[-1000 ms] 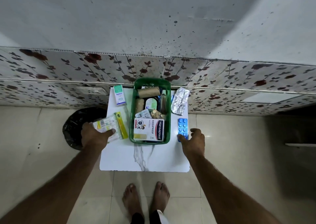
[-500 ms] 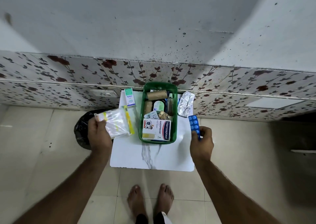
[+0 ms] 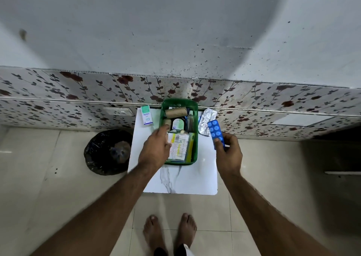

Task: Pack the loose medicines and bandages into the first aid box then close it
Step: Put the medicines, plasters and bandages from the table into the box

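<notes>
A green first aid box point(image 3: 195, 119) stands open on a small white marble-look table point(image 3: 187, 179). Inside lie brown bandage rolls point(image 3: 175, 112), a small bottle and other items. My left hand point(image 3: 156, 148) holds a clear packet with a yellow strip point(image 3: 180, 146) over the near half of the box, on top of its contents. My right hand point(image 3: 228, 152) is raised to the right of the box and grips a blue tablet strip point(image 3: 215, 131). A silver foil strip point(image 3: 206, 122) lies right of the box. A small white and green carton point(image 3: 146, 115) lies left of it.
A black bin bag point(image 3: 108, 151) sits on the tiled floor left of the table. A floral-patterned wall panel point(image 3: 78, 91) runs behind the table. My bare feet point(image 3: 170, 232) stand just in front of the table's near edge.
My left hand has carried the clear packet from left of the box to over its near half. My right hand lifted the blue tablet strip off the table.
</notes>
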